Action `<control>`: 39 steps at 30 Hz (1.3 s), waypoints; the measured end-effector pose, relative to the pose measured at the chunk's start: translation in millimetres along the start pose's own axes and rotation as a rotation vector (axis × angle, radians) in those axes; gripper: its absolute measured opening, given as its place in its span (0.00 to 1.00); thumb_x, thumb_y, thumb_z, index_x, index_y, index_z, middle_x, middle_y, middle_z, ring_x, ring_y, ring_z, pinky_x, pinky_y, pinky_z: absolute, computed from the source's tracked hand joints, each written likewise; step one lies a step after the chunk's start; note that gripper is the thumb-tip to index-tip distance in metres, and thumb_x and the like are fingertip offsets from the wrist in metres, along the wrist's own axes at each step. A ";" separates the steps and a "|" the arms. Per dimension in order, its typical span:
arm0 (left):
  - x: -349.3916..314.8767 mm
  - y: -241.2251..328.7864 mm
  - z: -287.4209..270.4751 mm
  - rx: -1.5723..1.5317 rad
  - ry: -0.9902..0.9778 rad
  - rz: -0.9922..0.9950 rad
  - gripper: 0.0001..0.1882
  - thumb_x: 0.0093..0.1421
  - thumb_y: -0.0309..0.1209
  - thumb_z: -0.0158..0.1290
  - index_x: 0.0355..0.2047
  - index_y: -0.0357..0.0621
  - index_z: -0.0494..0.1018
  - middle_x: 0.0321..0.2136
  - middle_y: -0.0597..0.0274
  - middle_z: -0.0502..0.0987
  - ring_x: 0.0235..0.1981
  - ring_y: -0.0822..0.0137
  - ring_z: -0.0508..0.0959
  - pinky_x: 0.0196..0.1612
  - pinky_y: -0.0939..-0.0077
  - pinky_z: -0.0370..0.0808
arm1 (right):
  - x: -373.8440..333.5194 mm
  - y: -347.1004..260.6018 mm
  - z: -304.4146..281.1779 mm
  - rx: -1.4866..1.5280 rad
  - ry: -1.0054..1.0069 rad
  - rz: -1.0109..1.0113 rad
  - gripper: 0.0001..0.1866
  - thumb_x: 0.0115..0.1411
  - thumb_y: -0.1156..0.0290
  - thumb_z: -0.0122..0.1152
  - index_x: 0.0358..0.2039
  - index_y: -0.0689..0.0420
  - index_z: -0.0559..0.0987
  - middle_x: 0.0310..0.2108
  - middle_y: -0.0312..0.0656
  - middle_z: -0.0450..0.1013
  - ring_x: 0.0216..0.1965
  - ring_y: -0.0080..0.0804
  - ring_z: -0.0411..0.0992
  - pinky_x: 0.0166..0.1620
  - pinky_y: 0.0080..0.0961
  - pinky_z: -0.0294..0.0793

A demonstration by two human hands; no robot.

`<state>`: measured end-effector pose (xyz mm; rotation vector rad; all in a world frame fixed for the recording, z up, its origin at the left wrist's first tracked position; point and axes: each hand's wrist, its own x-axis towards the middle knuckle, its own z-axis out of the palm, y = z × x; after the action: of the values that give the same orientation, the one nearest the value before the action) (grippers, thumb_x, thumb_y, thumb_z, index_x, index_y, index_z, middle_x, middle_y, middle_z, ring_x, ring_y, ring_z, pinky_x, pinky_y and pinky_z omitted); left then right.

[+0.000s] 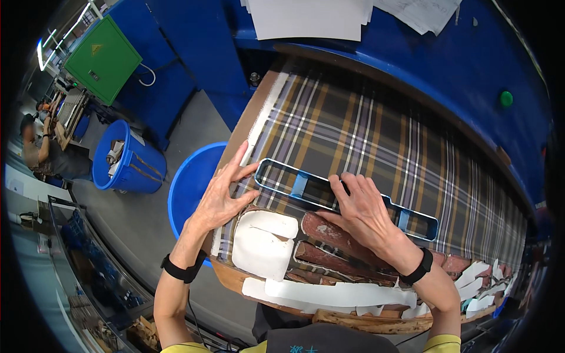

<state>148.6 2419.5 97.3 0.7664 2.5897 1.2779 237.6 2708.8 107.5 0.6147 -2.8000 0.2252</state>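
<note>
A long, narrow blue-edged cutting die (299, 185) with cross pieces inside lies on dark plaid fabric (365, 132). My right hand (366, 216) grips the die near its middle, thumb on the near side and fingers over the far side. Spread on the left edge of the cloth is my left hand (218, 197), its fingers apart and its fingertips close to the die's left end. Just in front of the die, white cut-out pieces (265, 238) and reddish-brown pieces (329, 232) with shaped gaps rest on the fabric.
White strips (347, 294) line the board's wooden front edge (371, 320). A blue machine (477, 65) with a green button (506, 99) rises behind. Left stand a blue tub (191, 188), a blue barrel (147, 167) holding scraps, and a green cabinet (103, 62). Another person (44, 150) works at far left.
</note>
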 end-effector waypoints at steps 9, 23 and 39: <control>3.0 -1.4 1.8 0.018 -0.009 0.041 0.49 0.50 0.27 0.68 0.70 0.53 0.56 0.53 0.48 0.77 0.56 0.55 0.76 0.62 0.58 0.69 | -3.0 -1.4 8.4 0.052 -0.002 0.020 0.37 0.52 0.51 0.72 0.53 0.65 0.70 0.42 0.48 0.65 0.40 0.40 0.66 0.45 0.37 0.69; 0.4 -2.4 13.3 0.104 0.082 0.080 0.44 0.48 0.22 0.69 0.66 0.52 0.65 0.45 0.53 0.78 0.46 0.59 0.79 0.54 0.66 0.77 | -117.7 63.6 -108.5 0.312 -0.274 0.648 0.55 0.43 0.49 0.77 0.67 0.57 0.61 0.63 0.54 0.63 0.62 0.48 0.64 0.68 0.48 0.60; 3.0 -2.6 14.9 -0.061 0.042 -0.043 0.40 0.52 0.21 0.65 0.66 0.45 0.65 0.56 0.54 0.73 0.57 0.62 0.72 0.66 0.65 0.63 | -182.7 65.0 -82.8 0.539 0.020 0.774 0.32 0.51 0.71 0.74 0.57 0.57 0.74 0.41 0.48 0.70 0.45 0.44 0.71 0.52 0.39 0.72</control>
<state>150.2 2430.1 86.2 0.6764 2.5720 1.3675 388.1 2855.2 127.5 -0.4194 -2.8047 1.1345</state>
